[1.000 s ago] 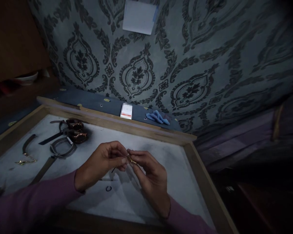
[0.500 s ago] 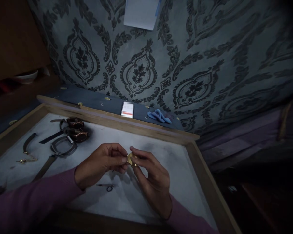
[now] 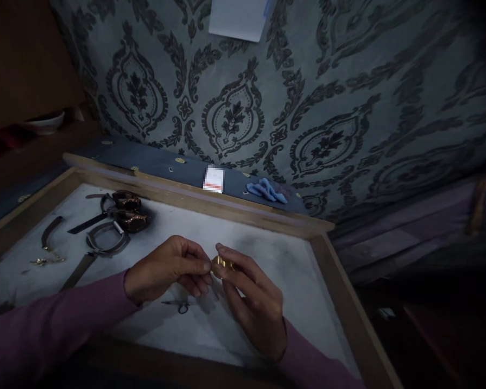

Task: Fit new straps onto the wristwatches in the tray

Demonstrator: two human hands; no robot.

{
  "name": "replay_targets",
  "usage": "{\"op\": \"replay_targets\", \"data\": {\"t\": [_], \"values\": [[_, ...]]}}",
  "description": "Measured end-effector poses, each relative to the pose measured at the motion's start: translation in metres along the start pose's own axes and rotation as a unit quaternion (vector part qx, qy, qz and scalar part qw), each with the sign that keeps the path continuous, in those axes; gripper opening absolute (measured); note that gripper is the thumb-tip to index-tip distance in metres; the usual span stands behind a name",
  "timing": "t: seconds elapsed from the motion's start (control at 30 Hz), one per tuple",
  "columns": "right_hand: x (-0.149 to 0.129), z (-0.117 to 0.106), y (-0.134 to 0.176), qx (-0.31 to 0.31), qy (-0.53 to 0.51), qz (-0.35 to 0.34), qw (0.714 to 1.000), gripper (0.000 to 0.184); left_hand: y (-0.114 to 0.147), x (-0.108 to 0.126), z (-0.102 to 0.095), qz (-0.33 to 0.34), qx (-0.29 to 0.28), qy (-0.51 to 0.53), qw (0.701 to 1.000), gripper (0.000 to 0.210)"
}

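A small shiny gold watch case (image 3: pixel 222 267) is held between my two hands above the white-lined tray. My left hand (image 3: pixel 168 270) pinches its left edge between thumb and forefinger. My right hand (image 3: pixel 253 294) grips the other side, its fingers partly covering the case. On the tray below my left hand lies a thin dark tool with a small ring (image 3: pixel 182 307). Left of my hands are a watch with a dark strap (image 3: pixel 107 237) and two bronze-toned watches (image 3: pixel 132 219) close together.
A loose strap piece (image 3: pixel 51 232) and a thin gold chain (image 3: pixel 48 260) lie at the tray's left. Raised wooden edges (image 3: pixel 336 292) border the tray. Beyond its back edge are a blue cloth (image 3: pixel 267 191) and a small white packet (image 3: pixel 214 179), before a patterned wall.
The gold watch case has turned slightly, showing more of its side between my fingers. Both hands stay nearly in place. The whole view has shifted slightly.
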State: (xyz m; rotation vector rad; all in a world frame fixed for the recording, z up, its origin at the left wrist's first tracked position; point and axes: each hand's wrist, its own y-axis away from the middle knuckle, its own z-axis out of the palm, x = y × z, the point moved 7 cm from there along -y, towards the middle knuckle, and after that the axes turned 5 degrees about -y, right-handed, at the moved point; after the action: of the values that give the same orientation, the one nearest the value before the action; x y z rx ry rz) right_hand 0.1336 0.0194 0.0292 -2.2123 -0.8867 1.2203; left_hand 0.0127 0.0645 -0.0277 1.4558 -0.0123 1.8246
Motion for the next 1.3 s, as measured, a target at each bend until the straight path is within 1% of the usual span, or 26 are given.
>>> {"op": "replay_targets", "data": {"t": [0.17,0.27,0.37,0.5,0.6,0.7,0.8,1.0,1.13,1.3], "values": [[-0.006,0.002,0.001,-0.021,0.027,-0.046,0.998,0.031,-0.001,-0.001,0.0,-0.011,0.017,-0.047,0.999,0.021],[-0.008,0.003,0.001,-0.021,0.035,-0.051,0.998,0.03,-0.001,-0.002,0.001,-0.006,0.031,-0.051,0.998,0.019],[-0.007,0.004,0.001,-0.018,0.027,-0.044,0.998,0.032,-0.001,-0.002,0.001,0.002,0.031,-0.055,0.998,0.017],[-0.003,0.005,0.002,-0.02,0.008,-0.021,1.0,0.038,-0.002,-0.003,0.001,0.0,0.025,-0.055,0.998,0.016],[0.003,0.004,0.002,-0.023,-0.035,0.011,0.999,0.04,-0.002,-0.001,-0.001,-0.001,0.027,-0.06,0.998,0.016],[0.008,0.005,0.001,-0.042,-0.08,0.034,0.995,0.04,-0.002,0.0,-0.003,-0.007,0.031,-0.073,0.997,0.016],[0.012,0.006,0.0,-0.059,-0.104,0.053,0.991,0.039,-0.001,0.0,-0.006,-0.014,0.03,-0.077,0.996,0.017],[0.022,0.003,0.0,-0.043,-0.145,0.114,0.982,0.033,0.0,-0.001,-0.006,-0.01,-0.012,-0.073,0.997,0.023],[0.024,0.003,0.0,-0.034,-0.156,0.127,0.979,0.033,0.001,0.0,-0.005,-0.003,-0.033,-0.06,0.998,0.025],[0.024,0.004,0.001,-0.041,-0.145,0.131,0.98,0.034,0.0,-0.001,-0.006,-0.004,-0.032,-0.056,0.998,0.023]]}}
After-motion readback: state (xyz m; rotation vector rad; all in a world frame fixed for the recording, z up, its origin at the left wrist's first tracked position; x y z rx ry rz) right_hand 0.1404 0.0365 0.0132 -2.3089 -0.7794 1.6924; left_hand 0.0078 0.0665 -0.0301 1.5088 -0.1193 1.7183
